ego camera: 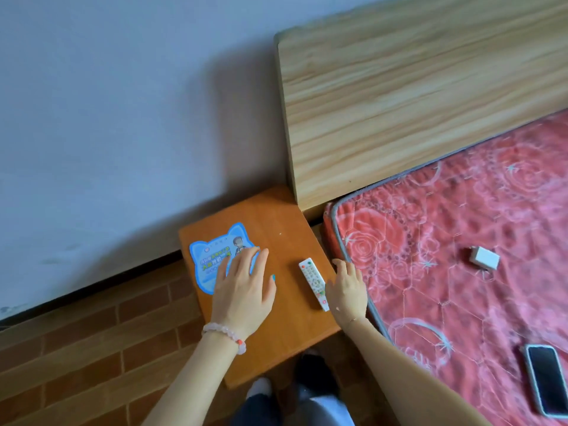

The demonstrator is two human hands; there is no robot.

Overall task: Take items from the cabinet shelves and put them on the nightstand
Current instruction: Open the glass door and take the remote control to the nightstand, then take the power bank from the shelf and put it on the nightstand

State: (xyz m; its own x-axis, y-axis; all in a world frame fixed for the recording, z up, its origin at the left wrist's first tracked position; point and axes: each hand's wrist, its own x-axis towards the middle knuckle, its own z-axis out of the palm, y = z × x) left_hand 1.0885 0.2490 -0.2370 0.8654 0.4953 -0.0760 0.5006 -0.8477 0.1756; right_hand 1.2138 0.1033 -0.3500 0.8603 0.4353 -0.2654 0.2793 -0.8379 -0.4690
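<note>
Placing step, I judge. On the nightstand (pixel 276 229), the blue cat-shaped card (pixel 206 265) lies at the left edge under the flat, spread left hand (pixel 242 293). The right hand (pixel 347 293), loose and empty, rests beside the white remote (pixel 313 282) (right edge). Next calls for fetching from the cabinet shelves.

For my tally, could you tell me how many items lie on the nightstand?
2: a blue cat-shaped card at its left, partly under the left hand, and a white remote near its right edge.

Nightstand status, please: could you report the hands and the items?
Left hand open, resting on blue card. Right hand open beside remote. Both items lie on nightstand. No obstruction.
</note>
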